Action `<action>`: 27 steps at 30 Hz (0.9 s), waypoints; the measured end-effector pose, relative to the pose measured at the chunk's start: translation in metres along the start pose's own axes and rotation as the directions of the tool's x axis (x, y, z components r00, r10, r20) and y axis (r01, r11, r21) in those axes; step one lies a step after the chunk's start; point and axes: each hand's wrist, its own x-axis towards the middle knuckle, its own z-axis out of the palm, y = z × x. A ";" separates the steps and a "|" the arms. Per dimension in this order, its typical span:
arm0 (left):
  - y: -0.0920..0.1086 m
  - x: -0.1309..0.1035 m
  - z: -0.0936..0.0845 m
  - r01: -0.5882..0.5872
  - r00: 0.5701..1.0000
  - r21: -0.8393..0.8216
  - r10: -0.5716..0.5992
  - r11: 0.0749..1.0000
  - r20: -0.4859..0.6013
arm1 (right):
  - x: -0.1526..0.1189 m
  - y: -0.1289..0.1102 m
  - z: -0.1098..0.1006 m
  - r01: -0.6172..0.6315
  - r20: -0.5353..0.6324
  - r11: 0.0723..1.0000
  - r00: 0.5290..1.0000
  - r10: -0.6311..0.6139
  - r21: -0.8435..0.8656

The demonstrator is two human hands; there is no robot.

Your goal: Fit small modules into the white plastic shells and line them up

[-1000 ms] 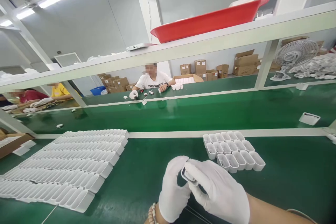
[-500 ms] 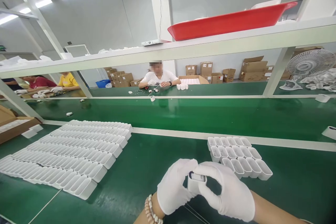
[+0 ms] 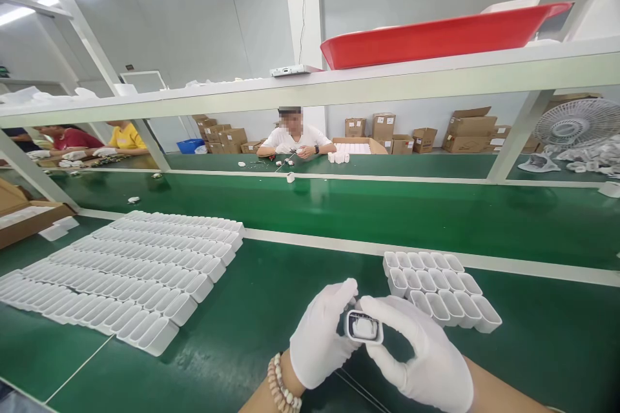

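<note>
In the head view, a small white plastic housing (image 3: 364, 339) is held between my two white-gloved hands. Its open end is turned up toward me and shows a white part inside a dark surround. My left hand (image 3: 323, 337) closes around the left side of the housing, its thumb raised at the top edge. From the right, my right hand (image 3: 426, 356) grips the housing with thumb and forefinger. A thin white cord (image 3: 358, 390) runs below my hands. Just beyond my right hand stands a small group of open white housings (image 3: 453, 306) in rows.
A large block of white housings (image 3: 159, 284) covers the left of the green table (image 3: 271, 310). A cardboard box (image 3: 33, 226) sits at far left. Overhead, a shelf (image 3: 232, 93) carries a red tray (image 3: 436, 39). Across the belt (image 3: 387, 206), a person in white (image 3: 310, 137) works.
The housing has tilted so that its open end and the part inside now face me. My left thumb has lifted away from my right hand. The camera view has shifted slightly.
</note>
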 end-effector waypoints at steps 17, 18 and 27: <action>0.000 0.003 -0.002 -0.020 1.000 0.018 0.019 1.000 0.019 | 0.000 0.002 0.001 0.066 0.023 0.996 0.997 -0.068 0.057; 0.000 0.003 -0.002 -0.019 1.000 0.020 0.019 1.000 0.022 | -0.001 0.002 0.001 0.063 0.022 0.996 0.998 -0.064 0.062; 0.000 0.003 -0.001 -0.032 0.999 0.050 0.031 0.998 0.022 | -0.001 0.002 0.000 0.030 0.053 0.995 0.998 -0.035 0.097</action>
